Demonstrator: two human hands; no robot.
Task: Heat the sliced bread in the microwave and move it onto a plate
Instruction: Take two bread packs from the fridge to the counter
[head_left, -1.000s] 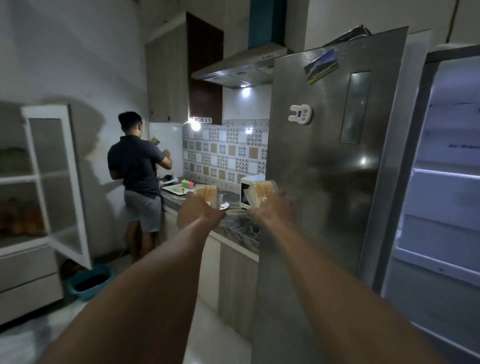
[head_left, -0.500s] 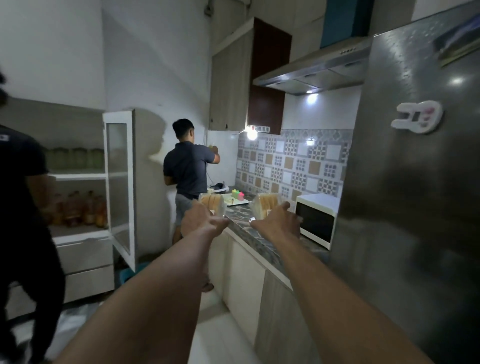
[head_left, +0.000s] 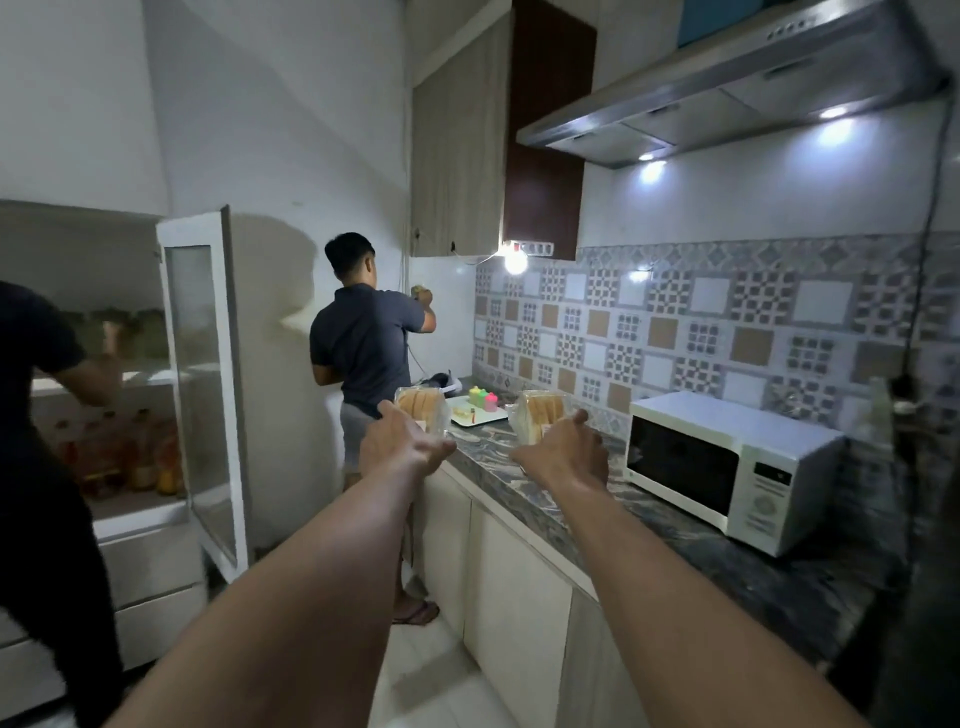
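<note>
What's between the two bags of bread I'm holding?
In the head view, a white tray with green and pink cups shows between the left bag and right bag, farther back on the counter.

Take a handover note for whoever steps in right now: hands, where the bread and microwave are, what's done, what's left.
Left hand grips the left bag of sliced bread; right hand grips the right bag of sliced bread, both held up near the countertop.
Microwave sits on the countertop to the right, door closed.
Done: bread carried to the counter.
Left: take slices out, heat them in the microwave, move them onto a plate; no plate clearly in view.
</note>
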